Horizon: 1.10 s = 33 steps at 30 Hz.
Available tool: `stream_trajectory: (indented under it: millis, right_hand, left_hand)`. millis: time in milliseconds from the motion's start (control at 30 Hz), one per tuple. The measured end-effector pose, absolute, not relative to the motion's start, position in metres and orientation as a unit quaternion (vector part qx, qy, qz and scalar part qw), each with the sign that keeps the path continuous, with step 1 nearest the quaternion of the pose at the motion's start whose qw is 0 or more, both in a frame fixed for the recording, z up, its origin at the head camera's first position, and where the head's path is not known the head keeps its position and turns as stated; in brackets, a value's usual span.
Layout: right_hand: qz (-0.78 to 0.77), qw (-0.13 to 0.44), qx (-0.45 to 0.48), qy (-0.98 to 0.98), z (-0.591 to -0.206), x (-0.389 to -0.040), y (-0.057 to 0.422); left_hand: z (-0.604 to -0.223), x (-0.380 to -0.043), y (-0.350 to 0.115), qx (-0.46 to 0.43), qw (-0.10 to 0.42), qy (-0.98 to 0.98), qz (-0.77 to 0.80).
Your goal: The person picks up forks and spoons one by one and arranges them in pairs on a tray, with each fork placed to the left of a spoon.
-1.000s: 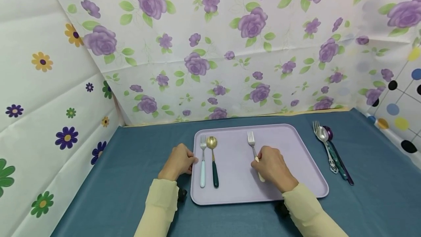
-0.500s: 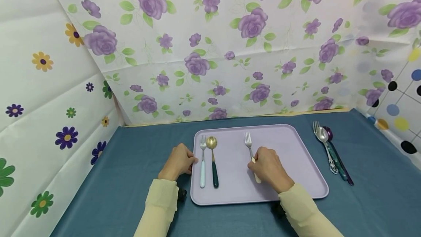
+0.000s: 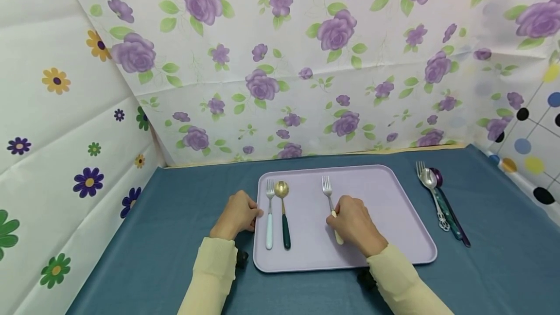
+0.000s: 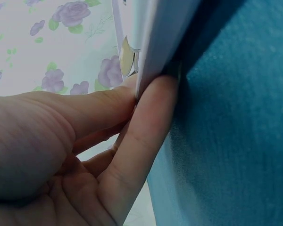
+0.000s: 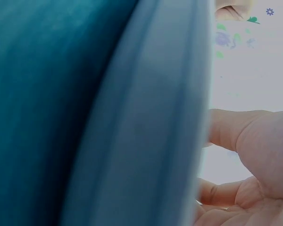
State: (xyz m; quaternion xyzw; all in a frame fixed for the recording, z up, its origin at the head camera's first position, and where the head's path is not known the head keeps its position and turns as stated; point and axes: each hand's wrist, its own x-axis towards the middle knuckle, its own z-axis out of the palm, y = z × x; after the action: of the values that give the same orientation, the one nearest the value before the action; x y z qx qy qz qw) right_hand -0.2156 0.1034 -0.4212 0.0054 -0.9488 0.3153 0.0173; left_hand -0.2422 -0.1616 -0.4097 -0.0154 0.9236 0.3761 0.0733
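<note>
Partly hidden: cream-handled fork [image 3: 330, 200], pinched in right hand [image 3: 353, 220]; left hand [image 3: 238, 214] grips tray [image 3: 308, 225] edge.

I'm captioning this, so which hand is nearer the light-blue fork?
Left hand: gripping the tray rim, just left of the light-blue fork. Right hand is beyond the gold spoon, holding the cream fork.
</note>
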Motion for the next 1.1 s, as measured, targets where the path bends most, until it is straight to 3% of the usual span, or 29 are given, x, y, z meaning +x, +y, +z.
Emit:
stream_trajectory:
  millis: [1100]
  right_hand:
    - [0.316,0.016,0.018,-0.948,-0.4215,-0.2186,0.0946]
  left_hand:
    - [-0.4084,-0.242,-0.1626,-0.015,0.076,0.921,0.381]
